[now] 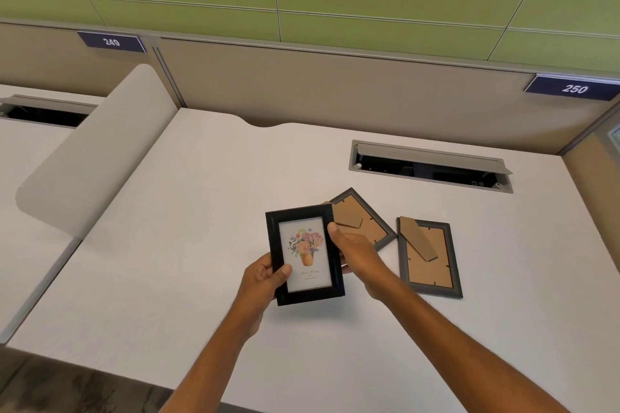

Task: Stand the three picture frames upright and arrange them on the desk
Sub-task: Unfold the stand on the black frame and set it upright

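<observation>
I hold a black picture frame (304, 254) with a flower print facing me, lifted above the white desk (167, 244). My left hand (263, 278) grips its lower left edge, thumb on the front. My right hand (355, 254) grips its right edge, fingers behind it. Two more frames lie face down on the desk: one tilted frame (364, 219) just behind my right hand, partly hidden by it, and one grey frame (429, 260) to the right. Both show brown cardboard backs with their stands.
An open cable hatch (431, 165) is sunk into the desk behind the frames. A beige partition wall (335, 90) bounds the back, with a grey divider panel (97, 150) on the left. The desk's front edge runs near my forearms.
</observation>
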A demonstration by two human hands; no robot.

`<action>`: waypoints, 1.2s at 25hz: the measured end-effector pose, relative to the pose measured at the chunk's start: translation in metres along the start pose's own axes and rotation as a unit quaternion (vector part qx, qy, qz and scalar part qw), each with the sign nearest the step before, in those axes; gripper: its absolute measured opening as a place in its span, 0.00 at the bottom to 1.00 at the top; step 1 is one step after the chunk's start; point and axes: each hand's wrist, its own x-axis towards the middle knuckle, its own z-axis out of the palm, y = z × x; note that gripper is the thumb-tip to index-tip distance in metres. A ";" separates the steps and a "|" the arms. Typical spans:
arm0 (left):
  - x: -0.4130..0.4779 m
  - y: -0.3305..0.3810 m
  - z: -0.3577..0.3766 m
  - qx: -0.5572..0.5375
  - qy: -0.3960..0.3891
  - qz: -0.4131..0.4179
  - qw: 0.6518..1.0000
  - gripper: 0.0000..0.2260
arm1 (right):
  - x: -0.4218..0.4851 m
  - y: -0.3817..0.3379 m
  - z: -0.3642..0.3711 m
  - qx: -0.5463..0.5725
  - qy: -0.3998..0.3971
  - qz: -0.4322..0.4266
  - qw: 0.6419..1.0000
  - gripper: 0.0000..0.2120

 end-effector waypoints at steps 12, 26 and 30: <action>0.009 0.014 -0.010 0.029 -0.024 -0.021 0.999 0.19 | 0.012 -0.016 0.025 0.090 0.011 0.002 0.996 0.32; 0.069 0.075 -0.053 -0.011 0.149 0.021 0.989 0.30 | 0.098 -0.091 0.089 0.090 -0.059 -0.007 0.994 0.37; 0.092 0.086 -0.071 -0.026 0.183 0.021 0.983 0.27 | 0.131 -0.104 0.113 0.095 -0.068 -0.006 0.993 0.34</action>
